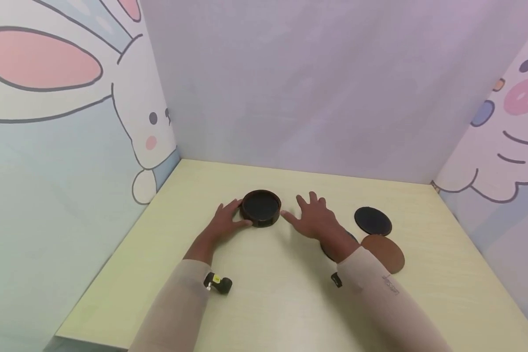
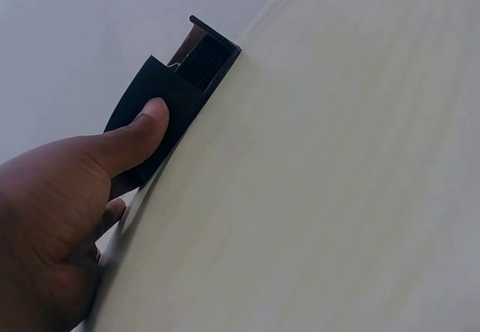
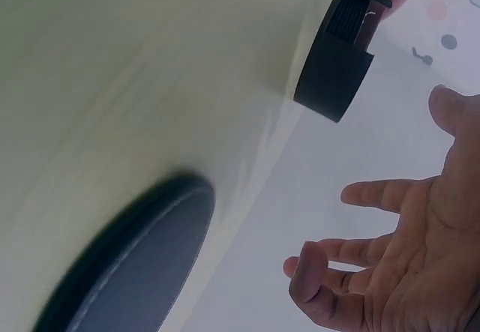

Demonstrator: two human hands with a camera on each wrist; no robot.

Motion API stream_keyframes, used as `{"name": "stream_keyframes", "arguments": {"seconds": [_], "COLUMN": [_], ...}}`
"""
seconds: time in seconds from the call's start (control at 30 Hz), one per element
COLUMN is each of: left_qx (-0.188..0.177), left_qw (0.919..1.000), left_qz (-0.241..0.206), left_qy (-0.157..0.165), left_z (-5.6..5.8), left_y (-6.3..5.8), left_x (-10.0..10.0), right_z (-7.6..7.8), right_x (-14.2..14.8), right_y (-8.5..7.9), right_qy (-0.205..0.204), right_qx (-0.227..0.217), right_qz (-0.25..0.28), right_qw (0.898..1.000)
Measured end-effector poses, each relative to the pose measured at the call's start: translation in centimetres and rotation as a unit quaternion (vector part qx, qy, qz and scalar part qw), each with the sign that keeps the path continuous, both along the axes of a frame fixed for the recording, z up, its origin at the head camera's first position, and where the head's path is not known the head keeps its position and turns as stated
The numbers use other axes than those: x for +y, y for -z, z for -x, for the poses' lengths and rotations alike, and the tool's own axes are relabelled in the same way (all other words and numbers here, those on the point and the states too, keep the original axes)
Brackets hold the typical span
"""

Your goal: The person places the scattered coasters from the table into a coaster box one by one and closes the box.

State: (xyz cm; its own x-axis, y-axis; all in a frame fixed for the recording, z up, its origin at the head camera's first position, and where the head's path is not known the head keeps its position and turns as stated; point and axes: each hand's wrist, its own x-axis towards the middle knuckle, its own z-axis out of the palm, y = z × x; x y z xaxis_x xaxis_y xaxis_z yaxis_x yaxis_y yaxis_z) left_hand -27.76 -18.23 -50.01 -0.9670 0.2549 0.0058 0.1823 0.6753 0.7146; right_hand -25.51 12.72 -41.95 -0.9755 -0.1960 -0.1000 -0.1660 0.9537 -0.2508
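A round dark coaster holder with a cutout in its side sits on the table, a dark stack showing inside. My left hand grips it from the left, thumb on the near side and fingers round the far side; in the left wrist view the thumb presses its wall. My right hand hovers to the right of the holder, fingers spread, holding nothing and apart from it. Below that wrist lies a dark coaster, partly hidden by the arm; the right wrist view shows a stitched coaster.
Right of my right forearm lie a black round coaster and a brown one, their edges close together. The pale table meets a lilac backdrop behind, with cartoon-printed panels on both sides.
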Motion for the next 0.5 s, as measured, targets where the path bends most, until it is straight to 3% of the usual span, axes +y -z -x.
{"name": "stream_keyframes", "arguments": {"seconds": [0.5], "left_qx": [0.006], "left_qw": [0.9999], "left_qz": [0.015], "left_qy": [0.002], "left_z": [0.3], "left_y": [0.1], "left_x": [0.0], "right_z": [-2.7], "right_x": [4.2], "right_y": [0.1], "right_qy": [0.007], "right_qx": [-0.027], "right_qz": [-0.017], "right_qw": [0.999]}}
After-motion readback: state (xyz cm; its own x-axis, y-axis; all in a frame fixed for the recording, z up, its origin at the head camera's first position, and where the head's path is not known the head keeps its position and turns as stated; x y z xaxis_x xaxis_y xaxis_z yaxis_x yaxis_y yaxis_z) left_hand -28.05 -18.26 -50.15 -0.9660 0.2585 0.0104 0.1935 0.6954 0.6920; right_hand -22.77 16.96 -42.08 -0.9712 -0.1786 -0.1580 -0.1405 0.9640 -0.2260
